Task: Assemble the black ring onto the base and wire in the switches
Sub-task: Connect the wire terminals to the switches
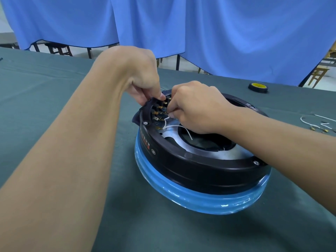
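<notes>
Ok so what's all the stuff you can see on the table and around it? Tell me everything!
black ring: one, black, sitting on the blue base, middle of the table
blue base: one, shiny blue, on the cloth under the ring
switch terminals: several, brass, inside the ring's far left edge
white wires: a few, white, inside the ring by the terminals
metal plate: one, silver, inside the ring
tape roll: one, black with a yellow label, far right of the table
loose wires: a few, white with brass ends, right edge of the table
tablecloth: one, dark green, covering the table
curtain: blue, hanging behind the table
left hand: one, pinching the ring's rim by the terminals
right hand: one, pinching a white wire at the terminals
</notes>
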